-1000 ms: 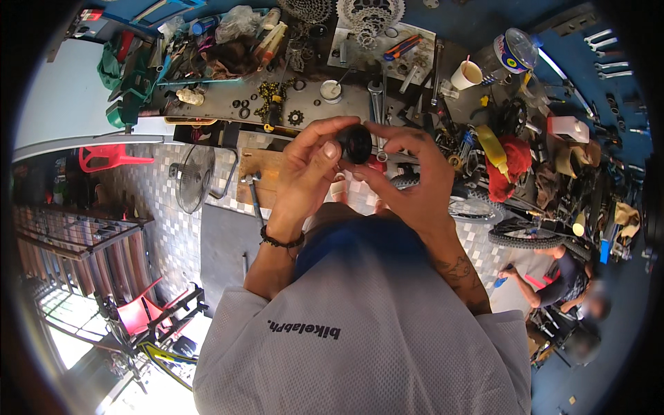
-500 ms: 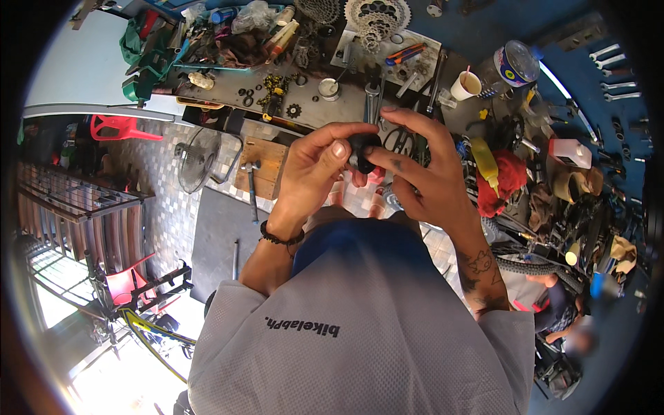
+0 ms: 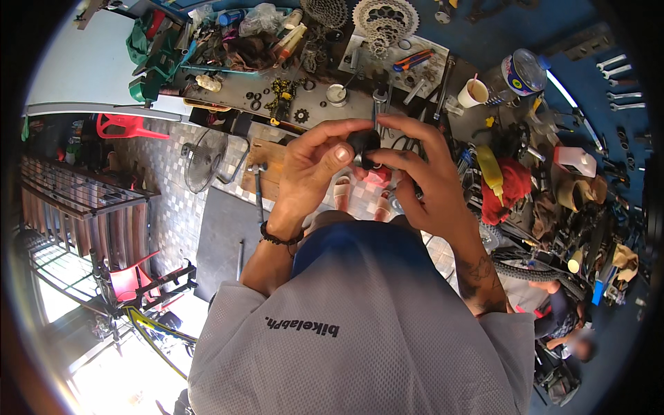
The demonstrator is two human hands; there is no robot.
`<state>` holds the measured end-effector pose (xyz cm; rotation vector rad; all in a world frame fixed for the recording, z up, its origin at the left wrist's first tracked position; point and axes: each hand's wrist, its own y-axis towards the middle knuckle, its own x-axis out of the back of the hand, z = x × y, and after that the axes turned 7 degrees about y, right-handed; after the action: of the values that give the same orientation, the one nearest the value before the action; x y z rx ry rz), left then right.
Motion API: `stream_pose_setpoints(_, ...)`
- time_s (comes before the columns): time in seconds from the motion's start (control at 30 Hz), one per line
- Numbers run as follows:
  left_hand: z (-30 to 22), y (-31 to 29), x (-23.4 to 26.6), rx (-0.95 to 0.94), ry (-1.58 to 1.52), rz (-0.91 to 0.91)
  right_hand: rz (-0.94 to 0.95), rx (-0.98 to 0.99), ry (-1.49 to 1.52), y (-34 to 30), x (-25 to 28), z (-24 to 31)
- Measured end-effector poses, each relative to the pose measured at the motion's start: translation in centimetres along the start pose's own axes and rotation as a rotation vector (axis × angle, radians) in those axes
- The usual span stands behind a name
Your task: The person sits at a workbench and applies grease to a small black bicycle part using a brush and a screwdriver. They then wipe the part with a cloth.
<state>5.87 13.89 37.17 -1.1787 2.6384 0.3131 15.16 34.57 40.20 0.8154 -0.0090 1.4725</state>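
In front of my body, above the front of the workbench, I hold a small black round part [image 3: 362, 143]; its exact kind cannot be made out. My left hand [image 3: 311, 166] is closed on it, thumb on the near side and forefinger over the top. From the other side my right hand [image 3: 432, 176] curls round it, one finger pressed to its side and the forefinger at its upper edge. On the bench just beyond lie an open tin [image 3: 337, 95] of pale paste with a stick in it, a small black cog [image 3: 301, 115] and several black rings.
Cassettes [image 3: 384, 19], a blue-orange cutter knife [image 3: 413, 59] and a paper cup [image 3: 472, 90] crowd the back of the bench. To the right are a yellow bottle [image 3: 488, 169] and a red cloth [image 3: 510, 183]. A fan [image 3: 205, 160] and hammer [image 3: 259, 187] are left. Another person [image 3: 560, 315] sits low right.
My right forefinger has come down from its raised position to the top of the black part. My left hand keeps its hold. The whole view has shifted slightly.
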Motion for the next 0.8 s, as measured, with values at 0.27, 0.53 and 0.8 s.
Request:
stream_pose_setpoints(0.27, -0.3, 0.8, 0.8, -0.177, 0.177, 0.048, -0.04, -0.265, 0.27, 0.0, -1.0, 1.1)
stream_pose_setpoints(0.53, -0.5, 1.0, 1.9, -0.367, 0.677, 0.057, -0.102, -0.632, 0.952, -0.4, -1.4, 0.3)
stream_pose_setpoints(0.8, 0.2, 0.5, 2.9, -0.088, 0.122, 0.004, -0.246, -0.666, 1.053, -0.2, -2.5, 0.1)
